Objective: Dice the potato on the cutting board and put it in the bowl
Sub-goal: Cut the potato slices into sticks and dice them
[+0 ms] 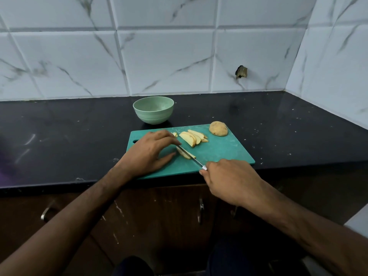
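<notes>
- Centrally, my left hand [148,154] pinned a potato piece [184,154] on the cutting board [223,154], fingers relaxed.
- My right hand [231,181] gripped the knife [189,155], its blade across that piece.
- Slices [193,137] lay toward the board's far edge.

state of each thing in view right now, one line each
bowl: upright, empty
potato half: uncut, on cutting board
slices: fanned, undiced
potato piece: under knife
left hand: steadying piece
right hand: gripping knife
</notes>
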A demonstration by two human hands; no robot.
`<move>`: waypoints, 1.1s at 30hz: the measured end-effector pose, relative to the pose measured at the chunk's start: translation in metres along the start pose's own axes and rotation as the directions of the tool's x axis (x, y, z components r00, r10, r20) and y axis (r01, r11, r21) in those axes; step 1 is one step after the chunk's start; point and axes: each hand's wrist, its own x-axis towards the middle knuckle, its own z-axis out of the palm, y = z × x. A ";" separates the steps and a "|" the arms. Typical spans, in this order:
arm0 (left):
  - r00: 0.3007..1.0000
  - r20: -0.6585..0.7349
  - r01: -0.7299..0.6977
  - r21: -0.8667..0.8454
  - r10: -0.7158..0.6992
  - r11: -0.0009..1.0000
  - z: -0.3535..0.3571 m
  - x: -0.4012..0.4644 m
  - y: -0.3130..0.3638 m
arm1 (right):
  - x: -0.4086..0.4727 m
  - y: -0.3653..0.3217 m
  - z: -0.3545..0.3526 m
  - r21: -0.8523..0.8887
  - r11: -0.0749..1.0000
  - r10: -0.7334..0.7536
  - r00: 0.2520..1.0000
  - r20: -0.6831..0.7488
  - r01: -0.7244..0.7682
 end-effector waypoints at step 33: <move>0.980 0.197 0.017 0.006 -0.017 1.000 0.009 0.005 -0.008 | 0.020 0.054 -0.018 0.716 0.661 0.046 0.965 0.257 -0.223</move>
